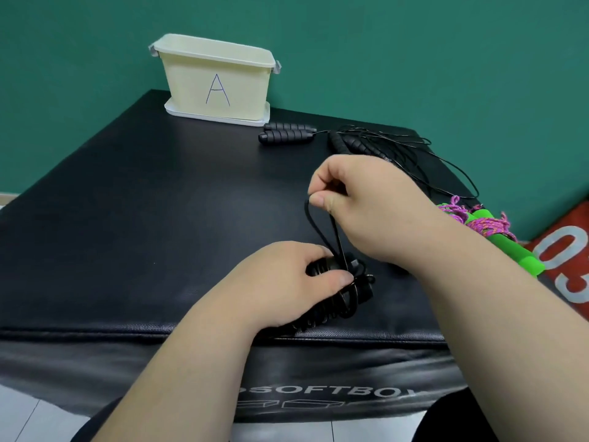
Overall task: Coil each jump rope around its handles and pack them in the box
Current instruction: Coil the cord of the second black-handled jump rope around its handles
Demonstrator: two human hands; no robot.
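Pinching the cord loop (318, 231), right fingers (325, 172) sit above left fingers (302, 252) clamped round the coiled handles (361, 290).

The left hand (280, 282) covers most of the black handles (361, 291); the red cushion (570, 250) runs off the right edge.

A single wide-angle head view looks forward and down from just over the near edge of the tabletop (143, 218). The left hand (287, 277) and right hand (369, 212) lie close to the lens over that near edge; the box (220, 87) stands at the tabletop's far edge, with a green wall (414, 59) beyond it.
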